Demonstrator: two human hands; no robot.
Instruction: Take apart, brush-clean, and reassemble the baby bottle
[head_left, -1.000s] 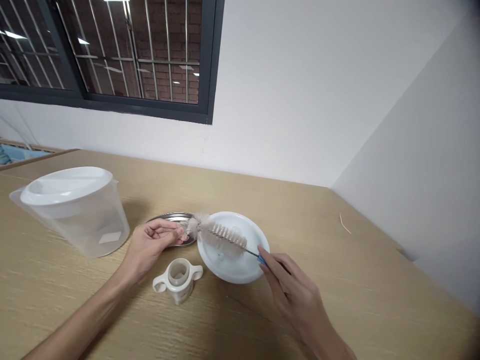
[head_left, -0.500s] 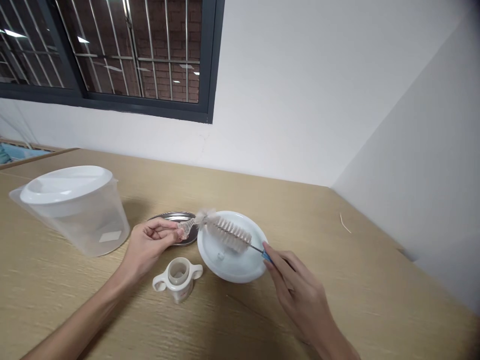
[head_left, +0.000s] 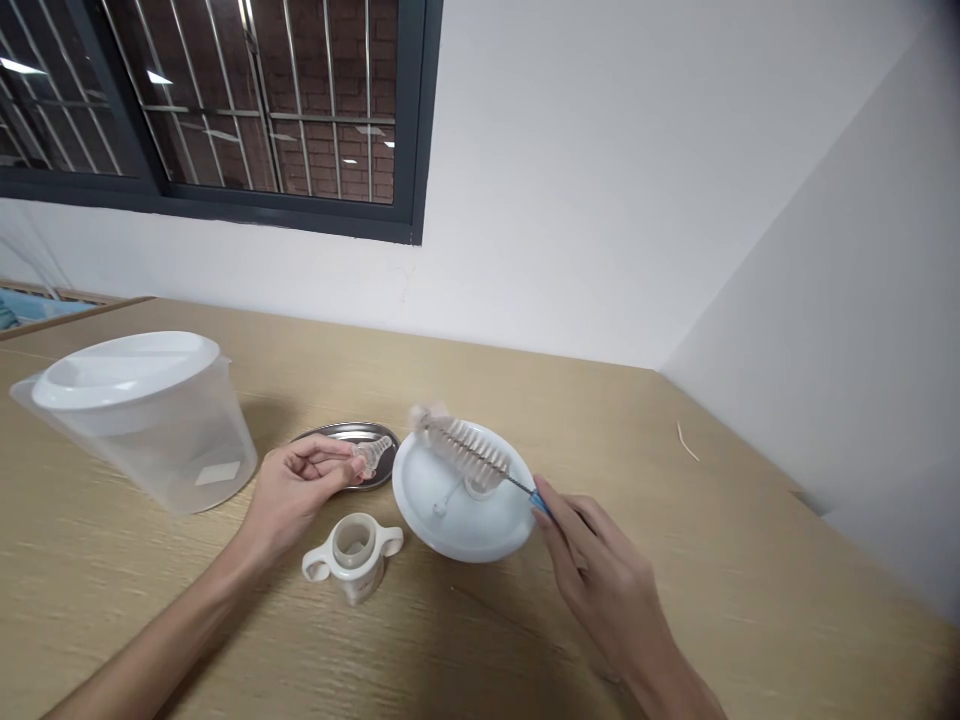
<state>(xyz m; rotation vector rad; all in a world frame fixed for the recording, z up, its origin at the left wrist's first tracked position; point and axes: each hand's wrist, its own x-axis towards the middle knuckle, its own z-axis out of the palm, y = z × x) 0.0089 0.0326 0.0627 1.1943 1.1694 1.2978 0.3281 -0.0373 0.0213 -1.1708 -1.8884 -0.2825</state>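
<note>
- the left hand (head_left: 296, 492) grasps a small clear ribbed piece (head_left: 373, 455) between thumb and fingers, its narrow end pointing up and to the right.
- that clear piece is held above the oval metal tray (head_left: 385, 470), which is partly hidden by the hand.
- the right hand (head_left: 600, 565) grasps the bottle brush (head_left: 469, 450) by its blue grip (head_left: 540, 502), thumb and fingers closed on it.
- the brush slants up to the left over the white dish (head_left: 465, 540); its fluffy tip is near the clear piece but apart from it.
- in the white dish lie small clear parts (head_left: 441, 509), partly behind the bristles, too faint to make out fully.
- the white two-handled cup (head_left: 356, 572) stands upright and open in front of the tray, near the left wrist.
- a translucent pitcher (head_left: 176, 440) with a white lid (head_left: 124, 370) stands to the left of the tray.
- a thin pale strand (head_left: 686, 442) lies well apart, on the right of the wooden table (head_left: 585, 400).
</note>
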